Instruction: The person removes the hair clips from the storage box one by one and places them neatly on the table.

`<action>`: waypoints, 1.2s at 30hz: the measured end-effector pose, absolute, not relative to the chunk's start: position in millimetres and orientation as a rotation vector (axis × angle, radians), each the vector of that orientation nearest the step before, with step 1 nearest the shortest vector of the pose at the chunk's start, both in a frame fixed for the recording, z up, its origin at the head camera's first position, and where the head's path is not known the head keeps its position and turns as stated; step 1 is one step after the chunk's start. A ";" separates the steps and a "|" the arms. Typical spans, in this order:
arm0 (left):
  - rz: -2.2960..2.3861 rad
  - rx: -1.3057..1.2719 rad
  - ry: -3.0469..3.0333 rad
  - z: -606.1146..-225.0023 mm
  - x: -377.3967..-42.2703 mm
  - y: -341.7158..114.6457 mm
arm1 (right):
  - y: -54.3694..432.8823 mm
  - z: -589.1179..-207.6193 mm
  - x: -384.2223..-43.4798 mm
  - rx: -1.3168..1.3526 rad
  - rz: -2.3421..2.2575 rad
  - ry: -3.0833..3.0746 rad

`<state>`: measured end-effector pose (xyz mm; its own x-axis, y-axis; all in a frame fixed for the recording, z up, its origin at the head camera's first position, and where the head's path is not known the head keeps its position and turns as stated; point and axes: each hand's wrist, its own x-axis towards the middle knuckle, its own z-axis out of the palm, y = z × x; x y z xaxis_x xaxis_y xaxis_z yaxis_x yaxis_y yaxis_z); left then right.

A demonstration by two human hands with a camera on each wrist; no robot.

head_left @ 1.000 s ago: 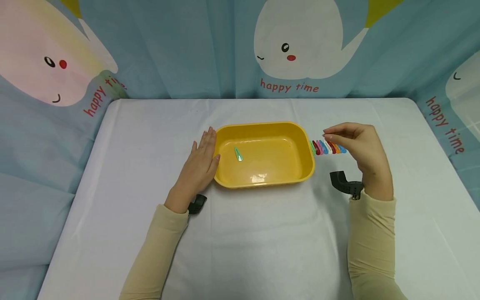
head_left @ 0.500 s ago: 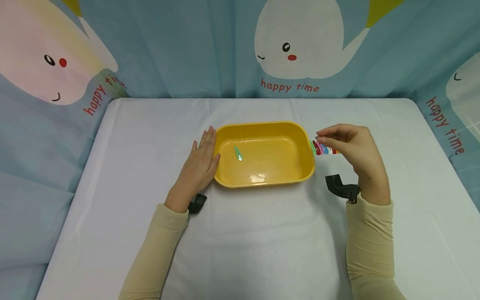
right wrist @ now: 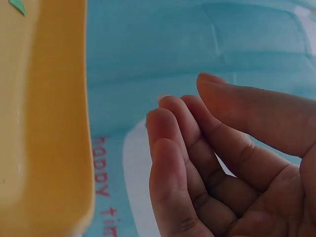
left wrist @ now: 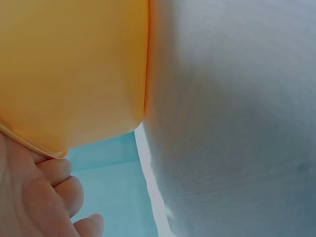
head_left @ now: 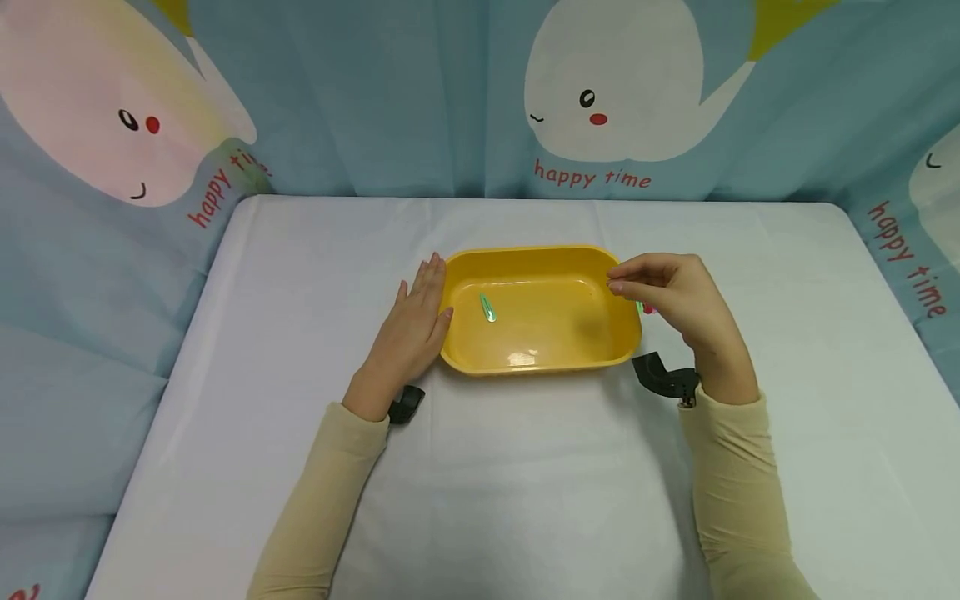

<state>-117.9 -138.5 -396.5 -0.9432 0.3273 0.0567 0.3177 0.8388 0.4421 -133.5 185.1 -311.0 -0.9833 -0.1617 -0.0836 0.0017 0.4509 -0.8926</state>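
My left hand (head_left: 408, 325) lies with fairly straight fingers along the left end of a yellow plastic basin (head_left: 540, 367), touching its rim. In the left wrist view, those fingers (left wrist: 69, 190) are by the basin's outer wall. My right hand (head_left: 675, 296) hovers at the basin's right end, thumb and fingertips close together over the rim. The right wrist view shows its bent fingers and thumb; whether something small is between the tips cannot be made out. One green hair clip (head_left: 488, 307) lies inside the basin. A few hair clips (head_left: 648, 308) peek out below the right hand, the others hidden.
A white cloth (head_left: 525, 483) covers the table. Blue curtains (head_left: 420, 100) with whale prints hang behind and at the sides. A black wrist mount (head_left: 666, 379) sits on the right wrist and another (head_left: 407, 405) on the left.
My right hand has moved left from above the row of hair clips to the basin's right rim, now covering most of the row. The left hand stays against the basin. The head view shifted slightly.
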 end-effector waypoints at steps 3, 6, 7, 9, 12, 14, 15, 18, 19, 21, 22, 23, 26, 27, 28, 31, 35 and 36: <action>0.711 0.528 2.993 -396.1 -117.8 -138.1 | 175.9 -311.9 -139.7 -0.176 -1.526 2.510; 0.712 0.529 2.995 -395.8 -117.3 -138.2 | 165.7 -315.0 -148.6 -0.207 -1.548 2.436; 0.712 0.530 2.995 -395.8 -117.3 -138.3 | 162.7 -316.7 -151.9 -0.216 -1.560 2.403; 0.712 0.531 2.993 -396.1 -117.1 -138.5 | 157.2 -321.1 -158.2 -0.226 -1.584 2.343; 0.714 0.535 2.990 -396.6 -117.1 -138.8 | 150.5 -328.5 -166.4 -0.237 -1.586 2.292; 0.717 0.539 2.990 -396.8 -117.2 -138.9 | 145.6 -332.4 -170.2 -0.248 -1.561 2.292; 0.718 0.540 2.991 -396.9 -117.4 -138.9 | 142.7 -333.8 -171.7 -0.254 -1.544 2.297; 0.717 0.540 2.992 -396.9 -117.8 -138.7 | 132.5 -337.5 -175.4 -0.277 -1.488 2.313; 0.714 0.539 2.995 -396.9 -118.0 -138.7 | 128.8 -338.3 -176.7 -0.291 -1.475 2.311; 0.712 0.535 2.994 -396.7 -118.0 -138.4 | 121.5 -339.7 -179.2 -0.318 -1.453 2.297; 0.711 0.534 2.995 -396.6 -118.0 -138.4 | 118.0 -340.5 -180.8 -0.333 -1.444 2.287; 0.712 0.534 2.996 -396.6 -118.0 -138.4 | 114.6 -341.2 -182.4 -0.343 -1.436 2.275; 0.709 0.534 2.995 -396.7 -117.9 -138.3 | 105.4 -342.7 -186.4 -0.362 -1.417 2.243; 0.709 0.537 2.995 -396.7 -117.9 -138.3 | 102.9 -343.6 -187.6 -0.363 -1.409 2.235; 0.706 0.539 2.994 -396.8 -117.9 -138.3 | 100.4 -344.2 -188.7 -0.365 -1.397 2.233; 0.706 0.542 2.990 -396.7 -118.0 -138.3 | 93.7 -346.7 -191.3 -0.365 -1.359 2.235; 0.706 0.537 2.988 -395.9 -118.0 -138.4 | 85.8 -352.1 -195.3 -0.370 -1.310 2.225; 0.703 0.536 2.990 -395.8 -117.9 -138.5 | 83.8 -353.6 -196.3 -0.379 -1.292 2.226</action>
<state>-117.9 -138.5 -395.8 -0.9406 0.3352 0.0546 0.3244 0.8392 0.4366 -196.3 83.8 -353.6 -0.8183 -0.4868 -0.3055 0.0238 0.5023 -0.8644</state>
